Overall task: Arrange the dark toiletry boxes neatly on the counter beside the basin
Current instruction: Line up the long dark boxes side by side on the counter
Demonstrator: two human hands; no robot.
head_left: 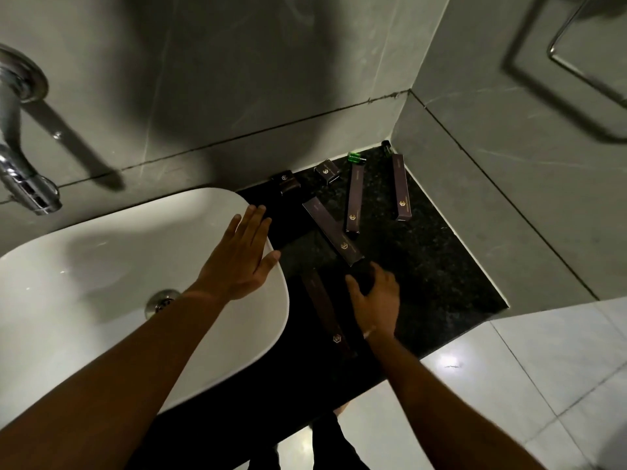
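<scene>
Counter crowded at back and middle, open granite toward the right front.
Black counter hemmed by basin rim on left, tiled walls at back and right. Two small boxes sit near the back wall; two long boxes lie roughly parallel by the corner with a narrow lane between them; a diagonal long box cuts across the middle. Another long box lies near the front, just beside the right hand. Left hand spread flat over the basin rim. Green-capped bottle blocks the back corner.
</scene>
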